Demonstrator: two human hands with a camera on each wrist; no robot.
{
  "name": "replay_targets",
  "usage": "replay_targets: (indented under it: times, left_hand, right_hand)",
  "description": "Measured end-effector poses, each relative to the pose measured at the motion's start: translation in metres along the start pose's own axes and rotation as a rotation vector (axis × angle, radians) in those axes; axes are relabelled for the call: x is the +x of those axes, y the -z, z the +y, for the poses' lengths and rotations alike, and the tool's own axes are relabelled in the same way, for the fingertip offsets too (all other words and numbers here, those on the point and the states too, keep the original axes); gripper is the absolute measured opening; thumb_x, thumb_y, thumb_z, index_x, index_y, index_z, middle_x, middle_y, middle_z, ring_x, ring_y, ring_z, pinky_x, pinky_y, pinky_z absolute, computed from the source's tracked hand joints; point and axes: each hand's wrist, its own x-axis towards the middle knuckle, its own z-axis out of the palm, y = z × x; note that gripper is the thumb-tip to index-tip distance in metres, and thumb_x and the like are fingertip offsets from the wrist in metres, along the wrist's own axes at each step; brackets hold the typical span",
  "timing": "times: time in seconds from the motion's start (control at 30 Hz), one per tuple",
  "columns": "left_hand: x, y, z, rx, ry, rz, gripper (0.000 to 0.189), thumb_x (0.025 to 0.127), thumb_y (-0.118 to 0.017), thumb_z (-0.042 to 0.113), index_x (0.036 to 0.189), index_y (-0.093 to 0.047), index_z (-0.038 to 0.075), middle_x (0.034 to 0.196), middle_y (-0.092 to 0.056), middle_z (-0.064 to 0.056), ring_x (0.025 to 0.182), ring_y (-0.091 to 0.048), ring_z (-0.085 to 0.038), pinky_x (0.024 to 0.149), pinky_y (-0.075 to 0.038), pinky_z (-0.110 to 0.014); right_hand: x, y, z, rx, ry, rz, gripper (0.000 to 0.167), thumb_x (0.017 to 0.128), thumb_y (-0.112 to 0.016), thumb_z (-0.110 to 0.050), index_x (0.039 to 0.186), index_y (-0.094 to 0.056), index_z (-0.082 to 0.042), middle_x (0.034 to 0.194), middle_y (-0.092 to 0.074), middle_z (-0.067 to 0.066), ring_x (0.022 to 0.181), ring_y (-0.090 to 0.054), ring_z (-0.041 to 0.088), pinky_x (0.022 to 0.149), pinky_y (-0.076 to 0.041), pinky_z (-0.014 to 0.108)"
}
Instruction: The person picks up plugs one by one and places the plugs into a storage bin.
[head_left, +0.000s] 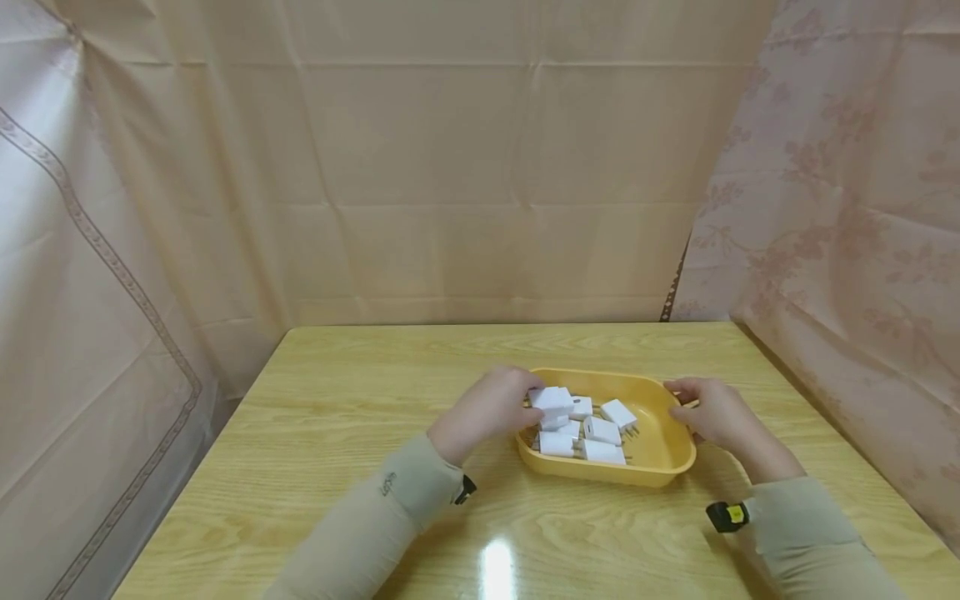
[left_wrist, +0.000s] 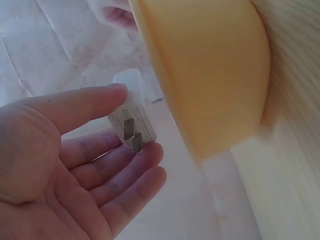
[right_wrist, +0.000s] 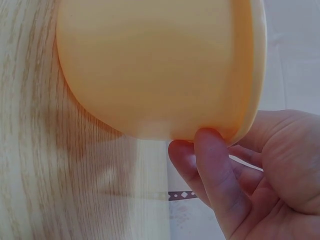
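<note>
Between thumb and fingers, my left hand [head_left: 487, 412] pinches a white charger plug [left_wrist: 131, 112] with two flat metal prongs. That hand is at the left end of a yellow plastic tray [head_left: 660, 437]. In the left wrist view the plug is beside the tray's outer wall [left_wrist: 210, 70], level with its rim. Several more white charger plugs [head_left: 602, 430] lie heaped in the left and middle of the tray. My right hand [head_left: 723, 421] grips the tray's right rim, its fingertips [right_wrist: 212, 142] against the outer wall.
The tray rests on a light wood-grain table [head_left: 360, 400]. A beige cloth [head_left: 420, 167] hangs behind the table, and a flowered cloth [head_left: 847, 217] hangs on the right. Black bands are on both wrists.
</note>
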Motion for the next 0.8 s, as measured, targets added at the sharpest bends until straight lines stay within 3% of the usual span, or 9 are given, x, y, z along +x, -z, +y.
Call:
replay_targets:
  times: [0.4, 0.67, 0.8]
  left_hand:
    - [0.003, -0.012, 0.015, 0.035, -0.051, -0.041, 0.022, 0.093, -0.077, 0.024, 0.11, -0.074, 0.012, 0.09, -0.067, 0.006, 0.072, -0.054, -0.008, 0.066, -0.047, -0.022]
    - [0.005, -0.018, 0.02, 0.057, -0.106, -0.037, 0.013, 0.093, -0.077, 0.025, 0.094, -0.07, 0.014, 0.074, -0.057, 0.009, 0.065, -0.049, -0.007, 0.06, -0.042, -0.02]
    - [0.007, -0.021, 0.022, 0.069, -0.116, -0.031, 0.021, 0.092, -0.077, 0.025, 0.082, -0.062, 0.016, 0.067, -0.052, 0.008, 0.06, -0.046, -0.006, 0.056, -0.039, -0.02]
  right_hand:
    - [0.0, 0.0, 0.0, -0.007, -0.006, -0.003, 0.05, 0.097, -0.064, -0.005, 0.141, -0.048, 0.013, 0.125, -0.056, 0.036, 0.087, -0.067, 0.027, 0.063, -0.061, 0.037]
    - [0.0, 0.0, 0.0, -0.004, -0.01, -0.007, 0.05, 0.098, -0.064, -0.005, 0.142, -0.048, 0.013, 0.126, -0.055, 0.036, 0.089, -0.067, 0.028, 0.064, -0.061, 0.038]
    - [0.001, 0.0, 0.001, -0.006, -0.004, -0.005, 0.05, 0.098, -0.065, -0.005, 0.141, -0.049, 0.013, 0.125, -0.056, 0.036, 0.089, -0.067, 0.028, 0.064, -0.061, 0.038]
